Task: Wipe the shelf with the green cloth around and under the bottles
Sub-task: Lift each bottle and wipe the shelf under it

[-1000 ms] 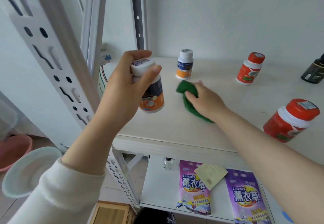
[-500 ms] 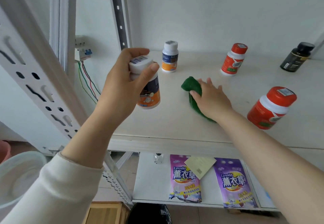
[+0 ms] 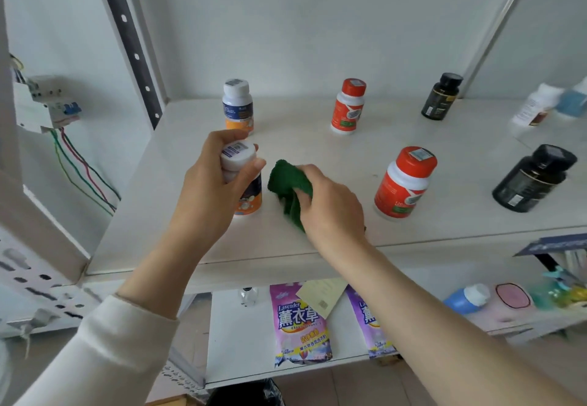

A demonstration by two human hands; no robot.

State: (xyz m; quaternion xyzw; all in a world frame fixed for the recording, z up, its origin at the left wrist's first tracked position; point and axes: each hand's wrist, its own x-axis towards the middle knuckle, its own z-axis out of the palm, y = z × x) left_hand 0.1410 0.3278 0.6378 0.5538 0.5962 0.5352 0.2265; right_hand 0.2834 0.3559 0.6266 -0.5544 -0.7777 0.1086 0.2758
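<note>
On the white shelf (image 3: 317, 142), our left hand (image 3: 206, 189), fingers curled round cap and neck, had lowered the white-capped bottle (image 3: 239, 159) from mid-air to the surface or just above it. Our right hand (image 3: 333, 215) clutched the green cloth (image 3: 287, 188), bunched on the shelf just beside that bottle. We judged that patch wiped, the nearer red-capped bottle (image 3: 405, 183) next.

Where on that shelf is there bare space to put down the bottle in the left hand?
The shelf is bare at its front-left corner, left of the left hand gripping the white-capped bottle. Another bare patch lies between the back red-capped bottle and the near red-capped bottle, behind the green cloth. The right end, around the near black bottle, is crowded.
</note>
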